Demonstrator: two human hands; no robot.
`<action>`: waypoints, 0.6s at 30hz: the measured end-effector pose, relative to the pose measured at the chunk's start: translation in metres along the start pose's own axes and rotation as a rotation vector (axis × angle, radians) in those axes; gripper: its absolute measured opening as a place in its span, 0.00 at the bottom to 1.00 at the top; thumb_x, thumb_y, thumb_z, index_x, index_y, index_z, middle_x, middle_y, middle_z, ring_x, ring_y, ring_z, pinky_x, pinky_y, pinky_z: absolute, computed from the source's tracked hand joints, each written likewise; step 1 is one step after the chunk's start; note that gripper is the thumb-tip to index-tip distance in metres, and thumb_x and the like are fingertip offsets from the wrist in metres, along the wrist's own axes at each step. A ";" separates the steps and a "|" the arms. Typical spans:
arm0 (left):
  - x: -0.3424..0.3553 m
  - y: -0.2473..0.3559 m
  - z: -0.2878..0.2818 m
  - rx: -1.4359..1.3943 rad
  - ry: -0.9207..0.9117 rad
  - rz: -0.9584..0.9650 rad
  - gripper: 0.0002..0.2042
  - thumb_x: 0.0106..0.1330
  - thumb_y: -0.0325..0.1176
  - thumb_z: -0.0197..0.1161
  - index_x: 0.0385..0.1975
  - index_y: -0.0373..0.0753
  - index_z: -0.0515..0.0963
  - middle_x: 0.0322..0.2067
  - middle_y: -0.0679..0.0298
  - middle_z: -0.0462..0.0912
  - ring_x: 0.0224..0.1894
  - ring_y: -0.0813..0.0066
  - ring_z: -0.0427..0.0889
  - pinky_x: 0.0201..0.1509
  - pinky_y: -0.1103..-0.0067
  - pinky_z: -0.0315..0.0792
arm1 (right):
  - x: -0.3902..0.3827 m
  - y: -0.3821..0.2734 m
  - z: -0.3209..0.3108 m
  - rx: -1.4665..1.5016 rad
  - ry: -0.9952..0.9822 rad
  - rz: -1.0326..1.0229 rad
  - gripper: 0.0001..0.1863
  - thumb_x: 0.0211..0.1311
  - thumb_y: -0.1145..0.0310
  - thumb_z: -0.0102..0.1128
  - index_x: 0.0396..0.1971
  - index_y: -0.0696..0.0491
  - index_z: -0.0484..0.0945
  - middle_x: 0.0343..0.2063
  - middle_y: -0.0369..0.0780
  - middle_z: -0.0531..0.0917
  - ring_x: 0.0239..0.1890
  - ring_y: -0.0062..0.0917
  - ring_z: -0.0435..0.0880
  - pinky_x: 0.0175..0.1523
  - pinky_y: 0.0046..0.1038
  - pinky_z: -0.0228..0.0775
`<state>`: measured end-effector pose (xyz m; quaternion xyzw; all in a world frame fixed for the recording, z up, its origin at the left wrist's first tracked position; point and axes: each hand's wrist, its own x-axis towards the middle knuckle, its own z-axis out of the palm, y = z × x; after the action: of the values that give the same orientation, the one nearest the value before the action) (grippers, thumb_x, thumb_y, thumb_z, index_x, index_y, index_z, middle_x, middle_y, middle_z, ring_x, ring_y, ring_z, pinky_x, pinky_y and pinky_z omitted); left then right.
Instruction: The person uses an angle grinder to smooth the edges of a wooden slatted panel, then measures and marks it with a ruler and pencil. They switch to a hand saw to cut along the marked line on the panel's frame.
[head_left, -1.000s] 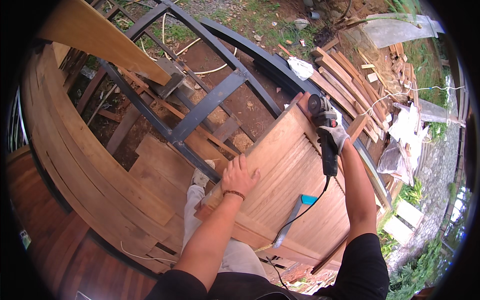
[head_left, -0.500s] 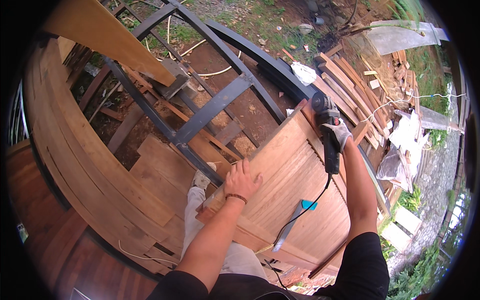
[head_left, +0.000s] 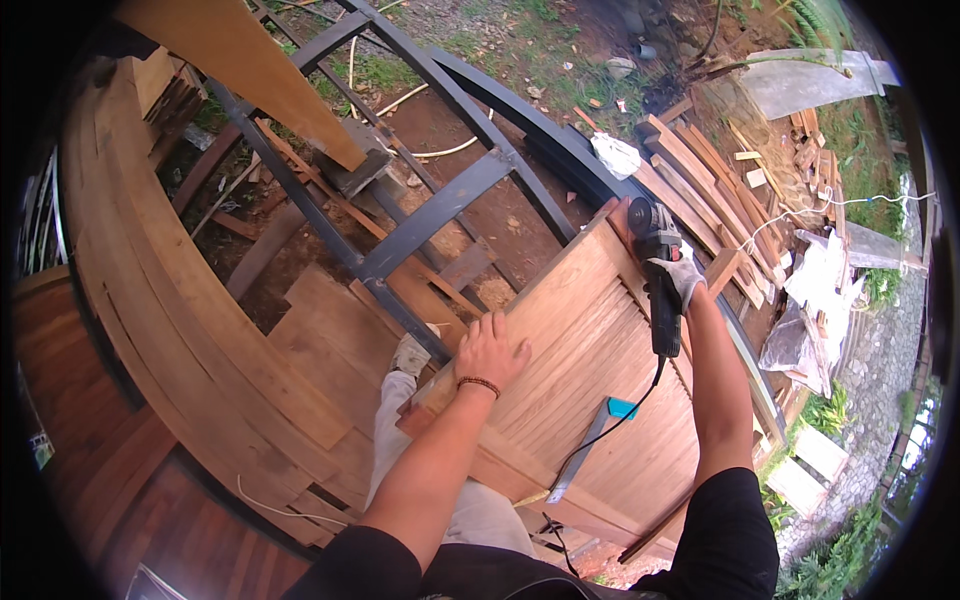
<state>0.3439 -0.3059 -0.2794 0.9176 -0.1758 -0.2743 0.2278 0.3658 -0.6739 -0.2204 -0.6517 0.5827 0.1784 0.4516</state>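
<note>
My right hand (head_left: 684, 277), in a light glove, is wrapped round a black angle grinder (head_left: 663, 310). The grinder's disc end is at the far right corner of a wooden slatted panel (head_left: 575, 345); whether the disc touches the wood I cannot tell. Bare, with a beaded bracelet, my left hand (head_left: 492, 352) rests on the panel's left edge, thumb spread from the fingers. A try square (head_left: 578, 460) with a teal handle lies on the panel, and the grinder's black cord crosses over it.
Dark metal framing (head_left: 435, 215) extends beyond the panel on the left. Long curved boards (head_left: 170, 290) lie farther left. A plank (head_left: 250, 75) slants in at the upper left. Stacked timber (head_left: 705, 190), a white cord (head_left: 800, 208) and plastic sheeting (head_left: 808, 310) lie to the right.
The view has shifted slightly, so the scene sits a little farther right. Both hands keep their places on the panel and the grinder, which stays at the same corner.
</note>
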 end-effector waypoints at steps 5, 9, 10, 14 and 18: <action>0.001 0.000 -0.004 -0.030 -0.022 0.002 0.33 0.62 0.55 0.58 0.59 0.35 0.66 0.54 0.55 0.72 0.57 0.59 0.71 0.60 0.65 0.67 | -0.003 0.028 -0.008 0.007 -0.090 -0.073 0.17 0.50 0.68 0.73 0.37 0.54 0.76 0.23 0.42 0.81 0.22 0.33 0.83 0.25 0.35 0.78; -0.007 0.002 -0.009 -0.050 0.000 0.016 0.32 0.63 0.53 0.58 0.59 0.35 0.65 0.53 0.54 0.72 0.58 0.59 0.71 0.60 0.66 0.67 | -0.016 0.064 -0.016 -0.061 -0.054 -0.107 0.14 0.51 0.67 0.72 0.35 0.53 0.77 0.22 0.40 0.80 0.20 0.33 0.82 0.24 0.35 0.76; -0.004 0.001 -0.011 -0.079 0.007 0.040 0.31 0.64 0.53 0.58 0.59 0.35 0.65 0.54 0.54 0.71 0.59 0.59 0.71 0.60 0.66 0.67 | -0.028 0.073 -0.020 -0.068 -0.086 -0.098 0.14 0.52 0.67 0.72 0.36 0.53 0.77 0.22 0.40 0.80 0.20 0.33 0.82 0.24 0.35 0.76; -0.002 -0.007 -0.017 -0.116 -0.063 0.028 0.31 0.65 0.50 0.59 0.61 0.35 0.63 0.55 0.53 0.70 0.60 0.57 0.70 0.64 0.65 0.65 | -0.096 0.117 -0.018 0.052 -0.028 -0.029 0.14 0.55 0.66 0.70 0.38 0.55 0.78 0.24 0.40 0.81 0.20 0.33 0.83 0.24 0.33 0.77; 0.004 -0.015 -0.028 -0.205 -0.232 0.047 0.33 0.66 0.47 0.59 0.66 0.36 0.59 0.62 0.52 0.66 0.66 0.57 0.65 0.69 0.66 0.63 | -0.176 0.160 -0.020 0.048 -0.052 -0.035 0.16 0.54 0.71 0.69 0.41 0.56 0.76 0.25 0.41 0.81 0.20 0.31 0.83 0.24 0.31 0.77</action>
<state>0.3661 -0.2862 -0.2683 0.8473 -0.1933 -0.3895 0.3049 0.1670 -0.5705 -0.1369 -0.6458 0.5634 0.1735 0.4851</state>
